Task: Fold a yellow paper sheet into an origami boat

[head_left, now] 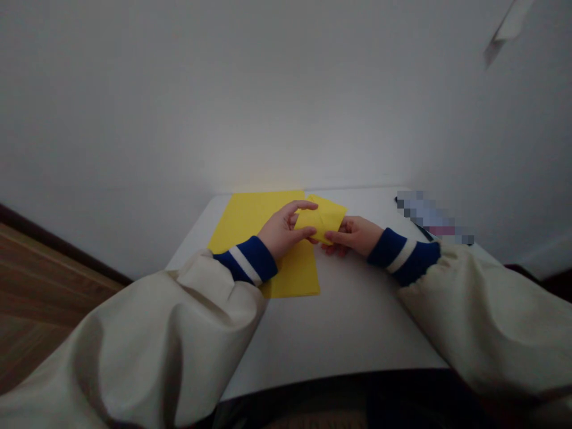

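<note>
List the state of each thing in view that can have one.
Folded yellow paper: creased, held between both hands.
Left hand: curled, gripping the folded yellow paper.
Right hand: curled, gripping it too.
Large yellow paper: flat on the table.
Sleeves: down to the wrists.

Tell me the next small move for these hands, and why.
With the right hand, perhaps press the small yellow paper flatter: it looks creased across its face, the left hand holds its left side, and the right thumb rests near its lower edge.
</note>
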{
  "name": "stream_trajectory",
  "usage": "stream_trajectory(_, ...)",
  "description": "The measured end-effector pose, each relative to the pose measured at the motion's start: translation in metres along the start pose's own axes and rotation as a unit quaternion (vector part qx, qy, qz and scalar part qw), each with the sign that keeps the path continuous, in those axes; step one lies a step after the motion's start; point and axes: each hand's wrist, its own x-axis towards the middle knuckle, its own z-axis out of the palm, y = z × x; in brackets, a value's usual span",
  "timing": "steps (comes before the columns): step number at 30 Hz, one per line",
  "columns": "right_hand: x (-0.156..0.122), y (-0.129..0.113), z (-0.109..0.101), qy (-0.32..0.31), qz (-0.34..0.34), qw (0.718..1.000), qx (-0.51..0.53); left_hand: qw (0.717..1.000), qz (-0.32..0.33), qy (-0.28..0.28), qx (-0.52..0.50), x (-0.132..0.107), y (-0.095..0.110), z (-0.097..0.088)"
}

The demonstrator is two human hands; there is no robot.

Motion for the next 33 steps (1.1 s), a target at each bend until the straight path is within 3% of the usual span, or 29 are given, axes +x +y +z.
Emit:
stream_trajectory(4, -0.0021, -0.0035, 0.0016, 0.002, 0.026, 1.000, -0.011, 1.000, 0.005, 0.002, 0.015, -0.0010, -0.0023, -0.0003)
stream_trajectory(12, -0.0021, -0.0019, 0.0058, 0.071, 0.006, 0.995, -0.068, 0.995, 0.025, -0.005, 0.095, 0.0017, 0.0001, -0.0039)
stream_trajectory(18, -0.0022, 0.0024, 0.0038, 0.079, -0.056, 0.990, -0.107, 0.982, 0.037, 0.058, 0.177, -0.0028, 0.0034, -0.0067)
stream_trajectory(26, -0.0013, -0.0022, 0.0058, 0.069, -0.057, 0.995, -0.042, 0.963, 0.017, 0.073, 0.260, -0.0024, 0.0037, -0.0074)
stream_trajectory(33, 0.0028, 0.0046, 0.0026, 0.077, -0.087, 0.991, -0.058, 0.981, 0.048, 0.088, 0.168, -0.0024, 0.0050, -0.0058)
